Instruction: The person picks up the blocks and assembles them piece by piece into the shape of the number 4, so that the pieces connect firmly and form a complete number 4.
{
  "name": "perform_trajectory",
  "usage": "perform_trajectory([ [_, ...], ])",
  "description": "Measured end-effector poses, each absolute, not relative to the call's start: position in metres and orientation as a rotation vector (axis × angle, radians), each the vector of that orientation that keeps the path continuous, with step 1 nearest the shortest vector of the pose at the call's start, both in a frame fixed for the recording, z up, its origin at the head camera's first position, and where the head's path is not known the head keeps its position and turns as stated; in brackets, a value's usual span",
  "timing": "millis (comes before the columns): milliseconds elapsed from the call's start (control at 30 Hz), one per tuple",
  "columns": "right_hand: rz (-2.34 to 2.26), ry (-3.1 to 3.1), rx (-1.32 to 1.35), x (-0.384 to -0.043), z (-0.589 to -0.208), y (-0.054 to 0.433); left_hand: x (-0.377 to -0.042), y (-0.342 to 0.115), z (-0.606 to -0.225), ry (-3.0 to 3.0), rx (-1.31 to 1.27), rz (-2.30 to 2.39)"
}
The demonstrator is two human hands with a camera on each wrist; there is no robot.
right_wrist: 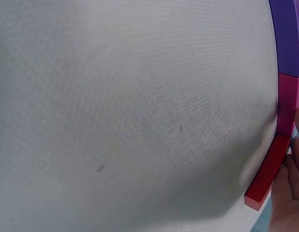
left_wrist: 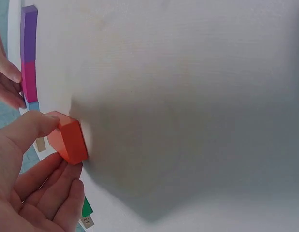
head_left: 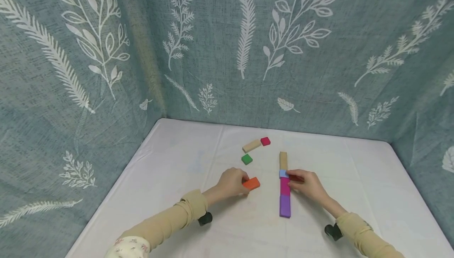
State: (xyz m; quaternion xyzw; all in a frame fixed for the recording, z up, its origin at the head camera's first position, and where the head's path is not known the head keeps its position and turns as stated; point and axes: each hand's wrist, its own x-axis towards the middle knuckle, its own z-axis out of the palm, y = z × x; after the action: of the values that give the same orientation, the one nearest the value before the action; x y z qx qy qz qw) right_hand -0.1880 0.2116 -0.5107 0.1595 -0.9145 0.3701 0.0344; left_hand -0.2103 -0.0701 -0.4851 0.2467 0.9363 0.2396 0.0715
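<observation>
My left hand [head_left: 232, 183] pinches an orange block [head_left: 252, 184] between thumb and fingers; in the left wrist view the orange block [left_wrist: 72, 140] is held just over the white cloth. To the right, a straight row runs away from me: a purple block [head_left: 285, 206], a magenta block [head_left: 285, 186], a light blue block [head_left: 282, 173] and a tan block [head_left: 283, 160]. My right hand [head_left: 307, 185] is at the row's right side, thumb and fingers about a red block [right_wrist: 268, 169] that juts out from the row by the magenta block. Its fingertips partly hide the red block.
Beyond my left hand lie a green block [head_left: 246, 159], a tan wooden block [head_left: 252, 145] and a small crimson block [head_left: 265, 141]. A white cloth [head_left: 177, 147] covers the table. Blue-green leaf-patterned curtains [head_left: 220, 53] stand behind and at the sides.
</observation>
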Motion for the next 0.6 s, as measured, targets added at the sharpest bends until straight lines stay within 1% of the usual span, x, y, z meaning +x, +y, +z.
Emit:
perform_trajectory([
  [367, 1.141, -2.815, 0.489, -0.188, -0.512, 0.211, -0.217, -0.075, -0.485, 2.788, 0.832, 0.678],
  [600, 1.159, -2.807, 0.490, -0.188, -0.512, 0.211, -0.224, -0.079, -0.473, 2.755, 0.925, 0.678],
])
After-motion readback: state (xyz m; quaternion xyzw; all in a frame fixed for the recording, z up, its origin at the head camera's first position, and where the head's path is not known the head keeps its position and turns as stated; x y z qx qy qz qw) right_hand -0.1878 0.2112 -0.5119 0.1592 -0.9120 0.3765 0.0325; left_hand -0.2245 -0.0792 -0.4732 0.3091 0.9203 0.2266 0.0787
